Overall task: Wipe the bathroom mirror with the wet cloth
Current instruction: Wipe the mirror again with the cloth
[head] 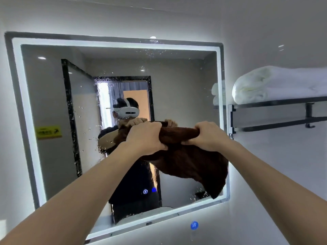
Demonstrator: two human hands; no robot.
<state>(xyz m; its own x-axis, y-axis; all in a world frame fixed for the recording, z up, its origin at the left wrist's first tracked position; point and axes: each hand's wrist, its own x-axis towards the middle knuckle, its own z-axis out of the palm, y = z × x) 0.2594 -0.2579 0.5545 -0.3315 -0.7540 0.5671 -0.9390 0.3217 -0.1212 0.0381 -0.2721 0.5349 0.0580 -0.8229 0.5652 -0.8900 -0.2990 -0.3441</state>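
- Up against the right half of the mirror [53, 103], both hands grip a dark brown cloth [191, 161] by its bunched top edge.
- The left hand [145, 137] is closed in a fist around one end of that bunched edge; the right hand [208, 135] is clenched on the other end, the two hands near each other with a short stretch of rolled cloth between them.
- The gripped edge runs roughly level, left to right, and the rest of the cloth hangs below the hands, trailing down and to the right toward the mirror's lower right corner.
- Whether the cloth is pressed on the glass or just in front of it cannot be told for sure.
- Water drops dot the glass along the top, down the left of centre and near the lower right corner, so much of the wiping looks not yet done.
- The spotted glass lies mostly up and to the left of the hands, so the left hand is the nearer one to lead a sweep that way.
- White folded towels [276, 84] sit on a black shelf [276, 101] just beside the mirror's right edge, well clear of the cloth.
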